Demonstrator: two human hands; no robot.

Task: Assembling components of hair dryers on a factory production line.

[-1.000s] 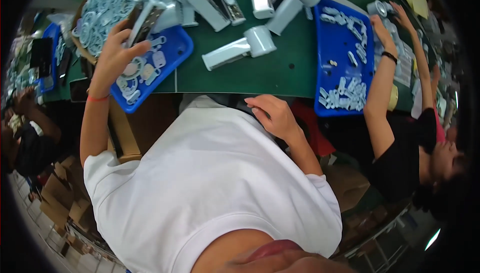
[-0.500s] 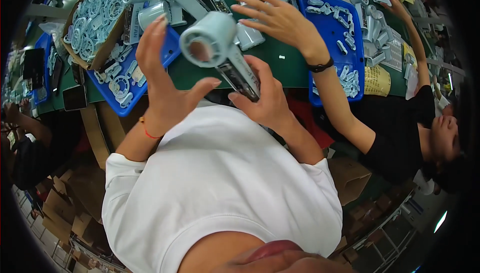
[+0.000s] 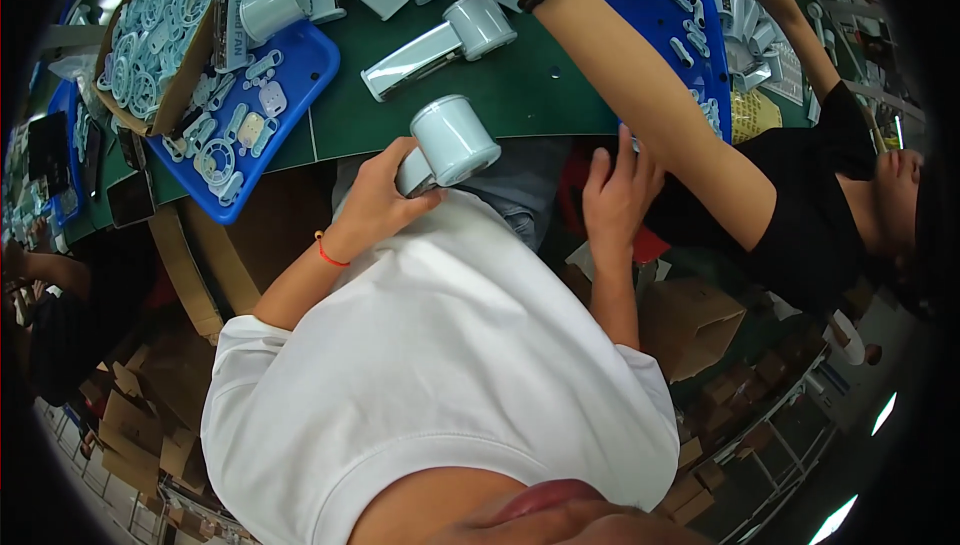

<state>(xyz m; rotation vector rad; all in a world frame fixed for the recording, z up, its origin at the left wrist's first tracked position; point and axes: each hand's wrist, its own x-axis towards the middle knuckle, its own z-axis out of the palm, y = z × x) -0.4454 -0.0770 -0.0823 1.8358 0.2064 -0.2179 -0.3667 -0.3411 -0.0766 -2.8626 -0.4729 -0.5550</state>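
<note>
Left hand point(image 3: 375, 207) clamped pale blue fan point(image 3: 445, 147) by handle; rigid, light plastic; right hand point(image 3: 615, 195) spread, empty

left hand point(image 3: 375, 200): grip closed, wrist bent | right hand point(image 3: 615, 195): fingers spread, empty

One head-worn fisheye view, steeply downward over the wearer's chest toward the near green worktable point(image 3: 500, 95).

Two trays point(image 3: 300, 75) point(image 3: 690, 45) on the table point(image 3: 520, 95), left and right.
</note>
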